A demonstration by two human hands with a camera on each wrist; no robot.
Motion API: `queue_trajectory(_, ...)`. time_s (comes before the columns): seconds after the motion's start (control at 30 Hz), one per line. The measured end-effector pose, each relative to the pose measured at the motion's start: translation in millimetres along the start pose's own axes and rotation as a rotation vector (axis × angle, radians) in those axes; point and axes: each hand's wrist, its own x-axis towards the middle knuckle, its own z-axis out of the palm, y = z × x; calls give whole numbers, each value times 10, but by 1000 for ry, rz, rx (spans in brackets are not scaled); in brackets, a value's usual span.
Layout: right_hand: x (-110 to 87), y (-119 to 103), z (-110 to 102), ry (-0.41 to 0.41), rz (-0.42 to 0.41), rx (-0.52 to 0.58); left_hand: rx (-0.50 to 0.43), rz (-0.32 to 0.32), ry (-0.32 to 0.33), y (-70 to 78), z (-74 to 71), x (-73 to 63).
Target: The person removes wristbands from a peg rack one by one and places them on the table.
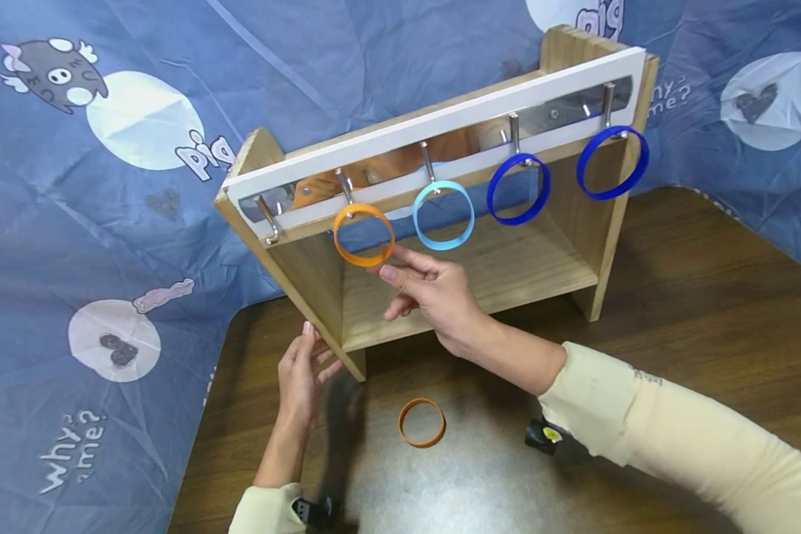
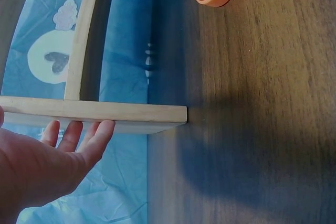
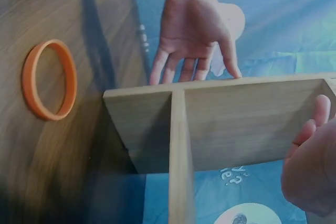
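Observation:
An orange silicone wristband [image 1: 364, 261] hangs from the second hook from the left on a wooden rack [image 1: 440, 119]. At the band's lower right edge is my right hand [image 1: 443, 297], its index fingertip overlapping the band and its thumb just below. In the right wrist view, part of that hand [image 3: 315, 166] shows at the right edge, without the band. My left hand [image 1: 299, 374] rests its extended fingers [image 2: 100, 136] against the outer face of the rack's left side panel [image 2: 131, 112].
A light blue wristband [image 1: 443, 245] and two dark blue wristbands [image 1: 519, 221] hang on the hooks further right. The leftmost hook [image 1: 267, 219] is bare. Another orange wristband [image 1: 422, 444] lies on the wooden table [image 1: 507, 475] before the rack. Blue patterned cloth [image 1: 173, 44] hangs behind.

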Motion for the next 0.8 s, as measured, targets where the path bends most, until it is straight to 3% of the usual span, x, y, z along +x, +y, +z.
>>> queue_trajectory(0.13, 21, -30, 47, 41, -16, 85, 0, 0, -6, -1, 0, -3)
queue_trajectory(0.43, 5, -43, 102, 69, -36, 147, 14, 2, -14, 14, 2, -13)
queue_trajectory(0.8, -95, -169, 200, -17, -139, 179, 26, -5, -6, 19, 1, -16)
